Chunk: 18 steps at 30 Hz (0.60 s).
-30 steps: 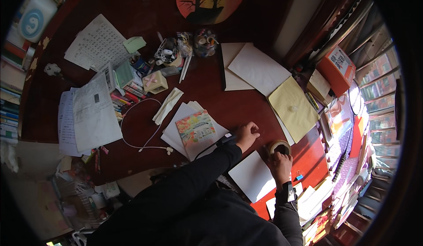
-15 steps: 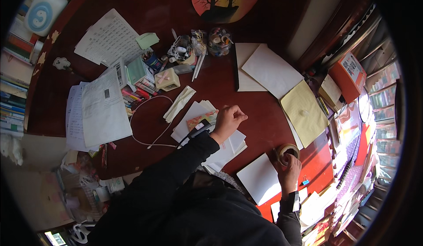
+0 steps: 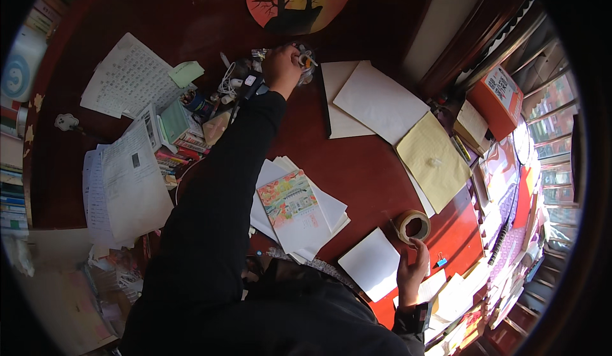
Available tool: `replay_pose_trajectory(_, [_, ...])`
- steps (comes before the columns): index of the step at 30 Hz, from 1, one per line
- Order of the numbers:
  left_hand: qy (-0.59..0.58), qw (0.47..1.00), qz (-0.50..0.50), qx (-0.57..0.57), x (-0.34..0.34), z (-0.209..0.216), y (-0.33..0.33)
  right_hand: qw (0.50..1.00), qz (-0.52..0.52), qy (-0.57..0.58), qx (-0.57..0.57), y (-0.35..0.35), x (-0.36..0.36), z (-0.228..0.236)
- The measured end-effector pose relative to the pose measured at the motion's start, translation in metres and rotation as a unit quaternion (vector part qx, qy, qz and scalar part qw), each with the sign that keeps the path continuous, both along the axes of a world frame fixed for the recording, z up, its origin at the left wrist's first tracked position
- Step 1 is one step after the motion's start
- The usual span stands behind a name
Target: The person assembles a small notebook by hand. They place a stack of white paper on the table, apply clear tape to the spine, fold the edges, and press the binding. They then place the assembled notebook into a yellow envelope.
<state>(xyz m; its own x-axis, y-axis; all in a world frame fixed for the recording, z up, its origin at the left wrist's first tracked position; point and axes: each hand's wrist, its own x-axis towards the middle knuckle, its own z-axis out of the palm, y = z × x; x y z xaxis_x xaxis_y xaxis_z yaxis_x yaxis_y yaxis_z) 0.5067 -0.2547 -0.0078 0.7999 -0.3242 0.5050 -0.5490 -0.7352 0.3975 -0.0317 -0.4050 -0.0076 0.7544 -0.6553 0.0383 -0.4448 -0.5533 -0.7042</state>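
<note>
At the far side of the desk, my left hand [image 3: 282, 70] reaches over the clear jar [image 3: 307, 75] of small odds and ends. Its fingers are curled at the jar's mouth; what they grip is hidden. Near the right side lies a roll of tan tape [image 3: 401, 226] on the desk. Just below it, my right hand [image 3: 413, 273] has its thumb and fingers apart, fingertips at the roll's lower edge. A small white pad [image 3: 371, 265] lies left of this hand. Below my left arm, a colourful printed card [image 3: 290, 202] rests on white papers [image 3: 328, 209].
A yellow sheet [image 3: 435, 161] and white sheets [image 3: 381, 101] cover the desk's right. Books [image 3: 175, 123], a tangled white cable [image 3: 227, 82] and written papers [image 3: 131, 79] stand at left. A blue binder clip [image 3: 441, 262] lies near my right hand; an orange box [image 3: 500, 104] is farther right.
My left hand has moved from above the card, forward to the jar, uncovering the card. My right hand has loosened from the tape roll and drawn back slightly. The view has shifted.
</note>
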Motion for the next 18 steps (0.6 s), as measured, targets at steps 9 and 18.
replay_pose_trajectory(9, [-0.110, 0.955, -0.061, 0.267, 0.086, -0.038, -0.015, 0.996, -0.068, 0.030, 0.057, 0.009, -0.013, 0.002])
replay_pose_trajectory(18, [-0.114, 0.922, -0.074, 0.364, 0.110, -0.040, -0.013, 0.992, -0.093, 0.054, 0.065, 0.012, -0.004, 0.002])
